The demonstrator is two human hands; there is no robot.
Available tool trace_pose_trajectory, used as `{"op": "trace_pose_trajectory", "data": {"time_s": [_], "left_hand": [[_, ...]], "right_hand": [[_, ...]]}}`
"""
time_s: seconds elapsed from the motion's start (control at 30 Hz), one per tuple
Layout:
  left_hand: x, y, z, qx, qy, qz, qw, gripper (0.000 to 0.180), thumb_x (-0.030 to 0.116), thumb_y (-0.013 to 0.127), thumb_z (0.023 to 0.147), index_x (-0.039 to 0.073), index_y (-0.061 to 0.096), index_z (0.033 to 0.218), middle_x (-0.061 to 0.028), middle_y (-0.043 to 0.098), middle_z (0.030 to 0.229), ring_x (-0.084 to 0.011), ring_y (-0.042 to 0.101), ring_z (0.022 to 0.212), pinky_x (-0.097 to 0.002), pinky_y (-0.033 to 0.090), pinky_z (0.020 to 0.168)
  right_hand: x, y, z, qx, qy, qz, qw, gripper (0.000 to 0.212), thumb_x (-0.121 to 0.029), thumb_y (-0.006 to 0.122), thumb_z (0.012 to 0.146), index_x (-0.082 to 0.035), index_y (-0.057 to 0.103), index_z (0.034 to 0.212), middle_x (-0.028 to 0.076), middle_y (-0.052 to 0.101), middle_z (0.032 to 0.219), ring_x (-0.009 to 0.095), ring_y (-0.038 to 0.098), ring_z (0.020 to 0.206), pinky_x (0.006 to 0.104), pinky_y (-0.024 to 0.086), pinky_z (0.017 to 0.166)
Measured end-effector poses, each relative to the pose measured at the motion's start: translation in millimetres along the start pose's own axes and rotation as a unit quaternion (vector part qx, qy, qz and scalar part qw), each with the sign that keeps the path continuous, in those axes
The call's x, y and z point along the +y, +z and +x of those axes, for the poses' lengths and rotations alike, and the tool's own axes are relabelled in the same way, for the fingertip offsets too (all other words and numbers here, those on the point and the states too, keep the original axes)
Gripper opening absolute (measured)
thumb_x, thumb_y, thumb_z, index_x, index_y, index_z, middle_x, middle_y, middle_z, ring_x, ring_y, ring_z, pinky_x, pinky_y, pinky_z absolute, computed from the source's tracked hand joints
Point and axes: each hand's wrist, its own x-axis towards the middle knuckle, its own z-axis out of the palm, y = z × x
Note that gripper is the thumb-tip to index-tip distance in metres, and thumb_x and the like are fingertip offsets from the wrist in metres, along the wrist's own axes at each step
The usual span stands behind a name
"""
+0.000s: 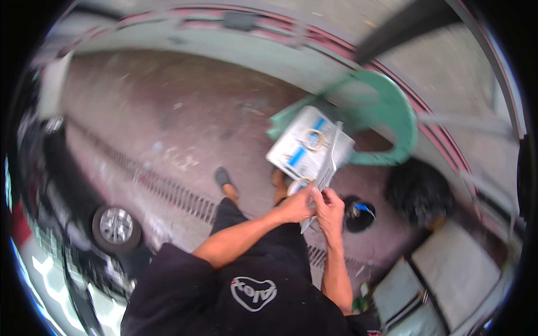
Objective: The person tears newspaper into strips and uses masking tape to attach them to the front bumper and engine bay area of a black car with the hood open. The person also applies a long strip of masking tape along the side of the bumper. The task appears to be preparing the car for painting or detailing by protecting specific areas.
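Observation:
In front of my waist, my left hand (298, 207) and my right hand (330, 209) come close together, fingers pinched. Both grip a long, narrow, pale sheet (328, 168) that looks like paper. It runs up past the hands, and a short end shows below them. Beside my left hand is a pale roll of tape (300, 183), partly hidden; I cannot tell whether the hand holds it. Just beyond, a white and blue printed stack of paper or flat box (293, 134) lies on a green plastic chair (400, 120). On that stack rests a yellowish tape roll (315, 139).
Left stands a dark car with a silver-rimmed wheel (116, 225). A floor drain grate (174, 197) crosses the floor. To the right are a dark round container (358, 215) with something blue, a black bag (420, 190) and grey padded seats (457, 269). A low wall (224, 47) runs behind.

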Motion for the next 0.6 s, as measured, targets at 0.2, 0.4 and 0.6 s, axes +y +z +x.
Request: {"op": "trace_pose_trajectory", "data": {"time_s": [0.2, 0.4, 0.6], "left_hand": [[-24.1, -51.5, -71.6, 0.323, -0.082, -0.287, 0.898, 0.050, 0.035, 0.063, 0.116, -0.005, 0.065, 0.147, -0.0102, 0.073, 0.136, -0.0170, 0.063, 0.124, -0.0366, 0.052, 0.107], [41.8, -80.1, -230.9, 0.389, 0.103, -0.580, 0.709, 0.058, 0.034, 0.064, 0.115, -0.002, 0.052, 0.159, -0.0156, 0.066, 0.152, -0.0263, 0.065, 0.138, -0.0444, 0.052, 0.119], [-21.4, -6.8, -343.2, 0.589, 0.056, -0.589, 0.551, 0.073, 0.048, 0.073, 0.107, 0.001, 0.052, 0.159, -0.0180, 0.063, 0.152, -0.0267, 0.066, 0.135, -0.0426, 0.054, 0.111]], "right_hand": [[11.1, 44.1, 18.4, -0.054, 0.005, -0.001, 0.999, 0.065, -0.029, 0.071, 0.111, 0.012, 0.049, 0.157, 0.025, 0.064, 0.148, 0.029, 0.063, 0.132, 0.0430, 0.049, 0.114], [-37.3, 106.2, -31.1, -0.381, 0.309, 0.274, 0.827, 0.066, -0.033, 0.075, 0.107, 0.003, 0.053, 0.158, 0.019, 0.065, 0.153, 0.033, 0.064, 0.139, 0.0472, 0.049, 0.121], [-76.3, 184.5, -68.5, -0.479, 0.155, 0.050, 0.862, 0.056, -0.018, 0.079, 0.102, 0.002, 0.060, 0.151, 0.014, 0.072, 0.142, 0.030, 0.069, 0.129, 0.0479, 0.053, 0.116]]}}
